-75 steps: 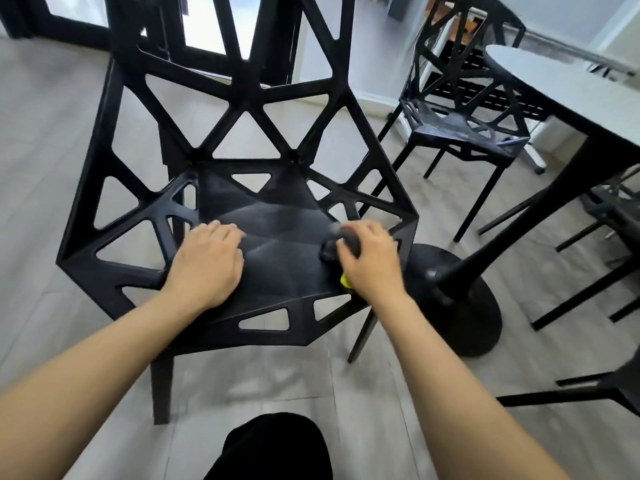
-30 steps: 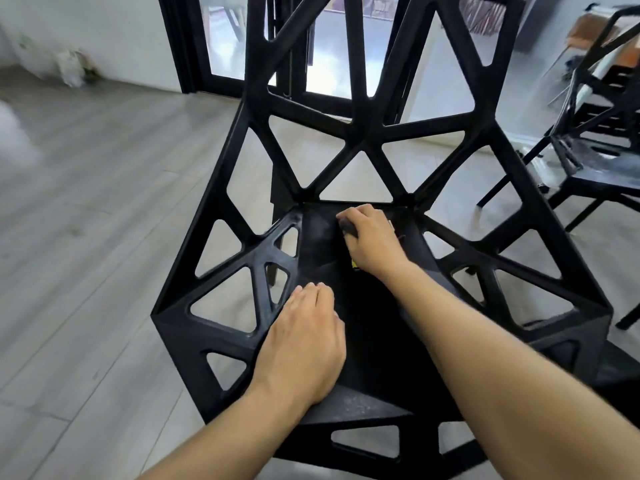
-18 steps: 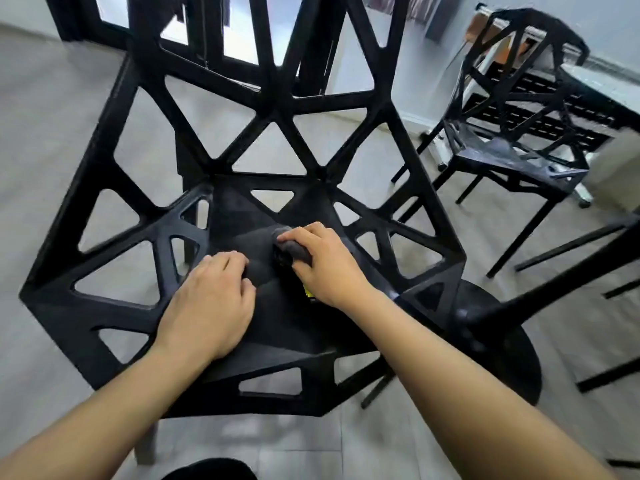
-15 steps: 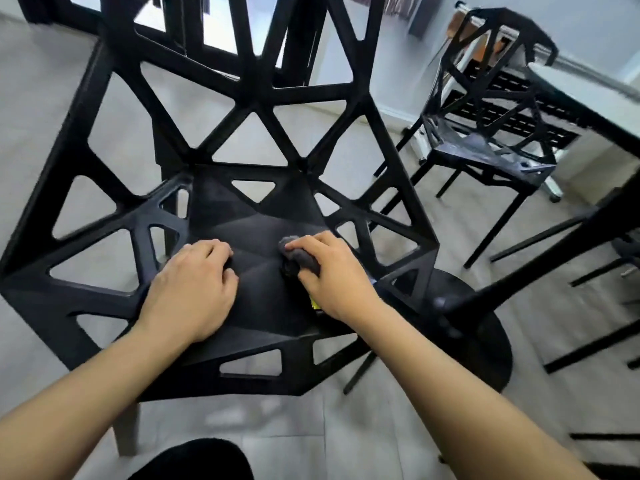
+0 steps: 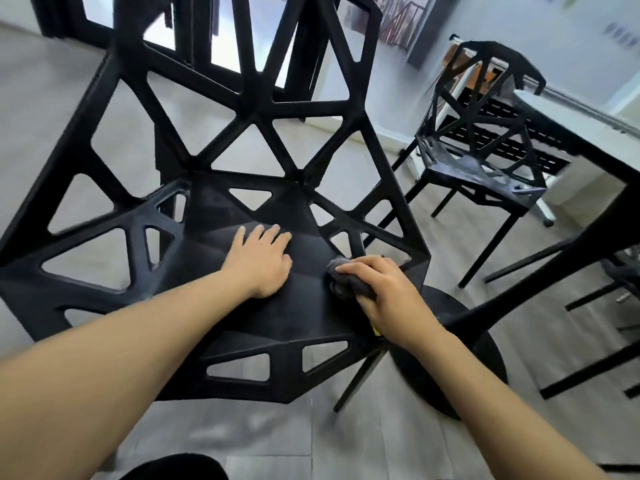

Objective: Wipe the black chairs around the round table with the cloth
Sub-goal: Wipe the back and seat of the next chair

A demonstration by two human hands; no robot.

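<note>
Fingers of my right hand (image 5: pixel 388 292) bunch the grey cloth (image 5: pixel 346 278), now swept to the black chair (image 5: pixel 304 306) seat's right edge, left hand (image 5: pixel 259 261) flat, fingers straight, bracing; seat nearly covered.

We saw a black chair (image 5: pixel 242 109) full of triangle holes, a dark grey cloth (image 5: pixel 349 279), and a grey wood-striped floor (image 5: pixel 45 109).

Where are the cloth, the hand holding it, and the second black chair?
cloth (image 5: pixel 348 284), head view, on the grey bunched fold beside the fingers.
right hand (image 5: pixel 388 296), head view, on its back.
second black chair (image 5: pixel 485 174), head view, on its seat.
</note>
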